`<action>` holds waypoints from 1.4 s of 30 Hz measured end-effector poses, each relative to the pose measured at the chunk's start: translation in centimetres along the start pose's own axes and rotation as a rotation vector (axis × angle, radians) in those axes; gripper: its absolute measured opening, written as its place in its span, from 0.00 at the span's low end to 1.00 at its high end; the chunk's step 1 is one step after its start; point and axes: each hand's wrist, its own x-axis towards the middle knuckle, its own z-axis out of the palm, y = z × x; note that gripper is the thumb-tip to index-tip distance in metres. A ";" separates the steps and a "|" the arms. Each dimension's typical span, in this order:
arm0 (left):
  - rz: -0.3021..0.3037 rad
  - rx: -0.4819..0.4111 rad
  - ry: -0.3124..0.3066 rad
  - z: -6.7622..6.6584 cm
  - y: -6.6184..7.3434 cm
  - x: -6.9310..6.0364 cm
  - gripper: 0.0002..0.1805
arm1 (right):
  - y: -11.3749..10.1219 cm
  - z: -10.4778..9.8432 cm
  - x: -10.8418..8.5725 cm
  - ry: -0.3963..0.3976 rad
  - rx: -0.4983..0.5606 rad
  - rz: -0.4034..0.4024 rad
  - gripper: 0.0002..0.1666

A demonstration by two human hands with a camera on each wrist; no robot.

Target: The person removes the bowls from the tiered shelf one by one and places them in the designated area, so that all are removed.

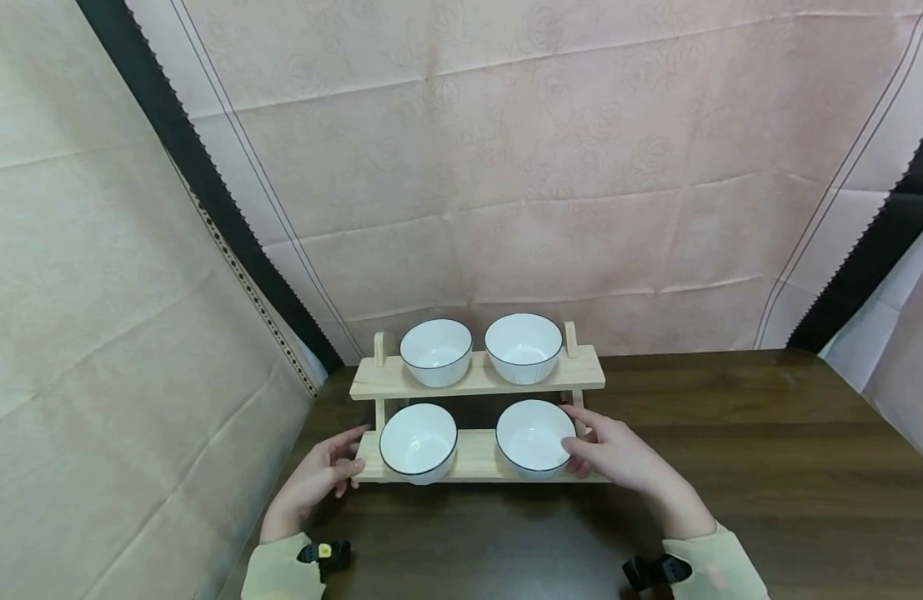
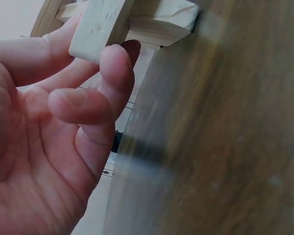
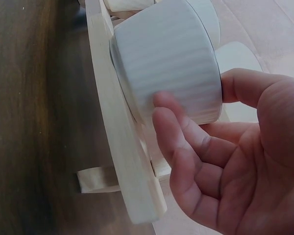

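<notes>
A two-tier wooden rack (image 1: 476,379) stands on the table, with two white dark-rimmed bowls on each tier. My left hand (image 1: 322,477) holds the left end of the lower board (image 2: 100,29), its thumb and fingers around the edge. On the lower tier's right side, my right hand (image 1: 619,450) grips a white bowl (image 1: 534,437) between thumb and fingers. The right wrist view shows that bowl's ribbed wall (image 3: 166,63) at the fingers, close to the board (image 3: 120,137). The lower left bowl (image 1: 418,442) is near the left hand, untouched.
Two more bowls, the upper left one (image 1: 436,352) and the upper right one (image 1: 524,347), sit on the top tier. Dark wood table (image 1: 731,433) extends to the right and in front. Pale patterned cloth (image 1: 551,167) hangs behind the rack and at both sides.
</notes>
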 end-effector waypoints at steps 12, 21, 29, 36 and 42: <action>-0.008 0.014 0.004 -0.1 -0.2 0.0 0.33 | 0.2 0.0 0.2 -0.001 0.011 0.002 0.36; -0.010 0.004 0.004 0.0 0.1 -0.1 0.33 | -0.3 0.3 0.1 0.046 0.043 0.037 0.33; -0.003 -0.009 -0.005 0.0 0.1 -0.3 0.33 | 0.2 0.1 0.0 0.043 0.059 0.038 0.33; -0.007 -0.017 -0.007 0.1 0.0 0.0 0.33 | 0.3 -0.4 -0.3 0.001 0.064 -0.012 0.34; 0.002 -0.011 0.000 -0.1 -0.1 0.0 0.34 | 0.1 -0.9 -0.6 -0.034 0.068 -0.028 0.33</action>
